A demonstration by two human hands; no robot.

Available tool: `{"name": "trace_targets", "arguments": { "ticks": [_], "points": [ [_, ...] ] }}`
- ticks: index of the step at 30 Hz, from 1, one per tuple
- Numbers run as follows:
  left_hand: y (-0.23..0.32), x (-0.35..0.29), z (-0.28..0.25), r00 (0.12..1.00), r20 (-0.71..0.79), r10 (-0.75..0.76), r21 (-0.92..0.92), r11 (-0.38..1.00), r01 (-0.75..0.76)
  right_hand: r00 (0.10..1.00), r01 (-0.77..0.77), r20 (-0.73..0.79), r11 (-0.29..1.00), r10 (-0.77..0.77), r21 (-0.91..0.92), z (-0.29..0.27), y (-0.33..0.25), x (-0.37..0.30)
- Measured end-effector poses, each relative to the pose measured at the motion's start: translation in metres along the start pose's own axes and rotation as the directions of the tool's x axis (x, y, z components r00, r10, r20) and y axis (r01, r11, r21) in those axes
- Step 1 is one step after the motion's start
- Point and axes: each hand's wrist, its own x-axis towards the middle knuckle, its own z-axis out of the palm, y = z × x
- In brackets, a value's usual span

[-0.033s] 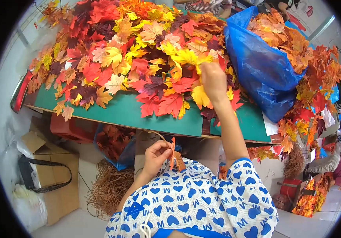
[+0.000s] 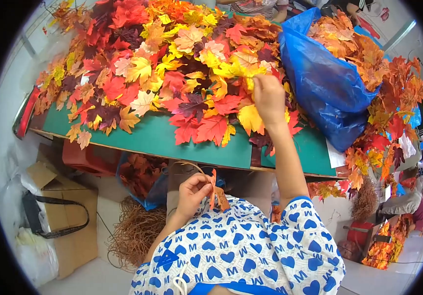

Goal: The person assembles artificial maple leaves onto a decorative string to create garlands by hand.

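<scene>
A heap of artificial maple leaves in red, yellow, orange and dark purple covers much of the green table. At the heap's right part, my right hand is closed in a pinch on the edge of a yellow leaf. My left hand is close to my body, below the table's front edge. Its thumb and fingers pinch an orange leaf, which hangs over my shirt. A thin tan stem arches above that hand; whether it belongs to the leaf is unclear.
A blue plastic bag lies right of the heap, beside orange leaf sprays. Under the table are a red bin, a bag of brown leaves and brown twigs. Cardboard stands left. Other people are farther off.
My right hand has shifted slightly right and its fingers have come up on the yellow leaf's edge. My left hand and the orange leaf stay nearly the same.
</scene>
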Motion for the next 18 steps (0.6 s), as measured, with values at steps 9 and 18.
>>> {"name": "trace_targets", "arguments": {
  "ticks": [9,18],
  "points": [
    [0.001,0.009,-0.003,1.000,0.014,-0.027,-0.074,0.997,0.028,0.724,-0.689,0.487,0.516,0.488,0.508,0.000,0.017,-0.014],
    [0.001,0.002,-0.001,0.996,-0.007,-0.085,-0.095,0.992,0.084,0.839,-0.480,0.471,0.777,0.272,0.407,0.003,-0.010,-0.013]
  ]
}}
